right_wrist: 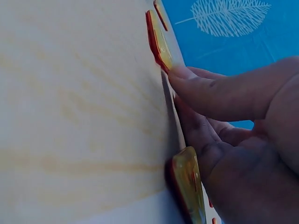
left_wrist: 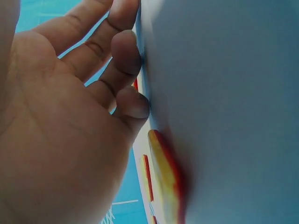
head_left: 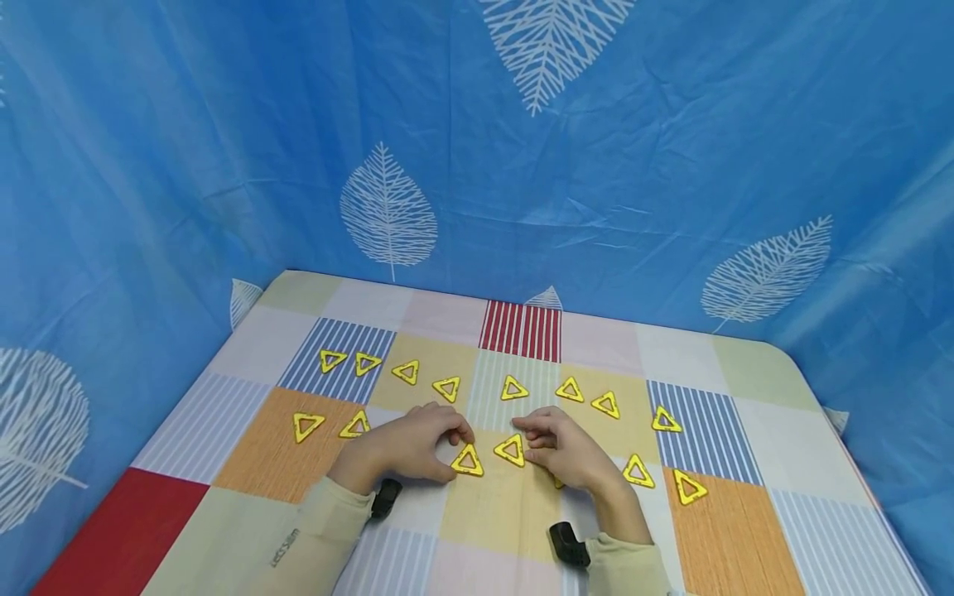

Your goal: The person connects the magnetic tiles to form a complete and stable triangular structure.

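Observation:
Yellow open-centred triangle pieces lie flat on a patchwork tablecloth. My left hand (head_left: 417,443) rests low over the cloth, fingers loosely bent, its thumb tip beside one triangle piece (head_left: 477,470). In the left wrist view the palm shows nothing in it, and another triangle piece (left_wrist: 163,172) lies near the little finger. Just right of the middle, my right hand (head_left: 562,447) has its thumb tip at the edge of a second triangle piece (head_left: 498,450), seen edge-on in the right wrist view. A further triangle piece (head_left: 559,483) is mostly hidden beneath this hand.
Several triangle pieces form a loose row along the back, from one at the far left (head_left: 324,365) to one at the right (head_left: 656,425). Others lie outside each hand, such as one (head_left: 300,436) at left and one (head_left: 681,490) at right. A blue leaf-print curtain (head_left: 477,165) encloses the table.

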`<state>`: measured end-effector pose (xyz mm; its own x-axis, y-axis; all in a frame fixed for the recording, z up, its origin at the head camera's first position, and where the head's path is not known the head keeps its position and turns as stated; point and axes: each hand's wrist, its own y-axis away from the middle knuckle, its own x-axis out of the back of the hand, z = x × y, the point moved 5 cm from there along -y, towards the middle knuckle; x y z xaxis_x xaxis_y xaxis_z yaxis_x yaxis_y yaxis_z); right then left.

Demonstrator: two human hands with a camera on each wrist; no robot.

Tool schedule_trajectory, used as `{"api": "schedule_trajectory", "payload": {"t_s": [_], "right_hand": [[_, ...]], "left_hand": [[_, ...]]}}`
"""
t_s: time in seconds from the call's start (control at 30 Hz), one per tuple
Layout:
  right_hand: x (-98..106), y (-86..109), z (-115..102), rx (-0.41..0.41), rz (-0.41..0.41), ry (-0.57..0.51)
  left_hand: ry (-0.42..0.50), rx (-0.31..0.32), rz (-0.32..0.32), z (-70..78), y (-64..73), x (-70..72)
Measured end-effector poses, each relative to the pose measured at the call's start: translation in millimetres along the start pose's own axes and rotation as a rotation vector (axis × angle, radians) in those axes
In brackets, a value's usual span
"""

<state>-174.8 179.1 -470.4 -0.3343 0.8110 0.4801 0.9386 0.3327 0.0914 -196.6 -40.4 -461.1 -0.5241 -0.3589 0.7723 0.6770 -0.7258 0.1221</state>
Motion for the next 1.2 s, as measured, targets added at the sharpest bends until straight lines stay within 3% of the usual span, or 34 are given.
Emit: {"api": "schedule_trajectory", "payload": {"t_s": [0.23, 0.7, 0.93, 1.2], "right_hand": [[-1.8, 0.4, -1.5, 0.009, -0.01, 0.061], [-1.9, -0.5, -1.8, 0.047, 0.029, 0.143], [-2.5, -1.5, 1.2, 0.023, 0.019, 0.101], [0.6, 0.6, -0.4, -0.005, 0.066, 0.069]], "left_hand": [[0.057, -0.004, -0.004, -0.9, -1.7, 0.0], [0.078, 0.009, -0.006, -1.3, -2.8, -0.9], [0.083, -0.01, -0.007, -2.8, -3.0, -1.4], [0.084, 0.001, -0.004, -2.9, -3.6, -2.6]]}}
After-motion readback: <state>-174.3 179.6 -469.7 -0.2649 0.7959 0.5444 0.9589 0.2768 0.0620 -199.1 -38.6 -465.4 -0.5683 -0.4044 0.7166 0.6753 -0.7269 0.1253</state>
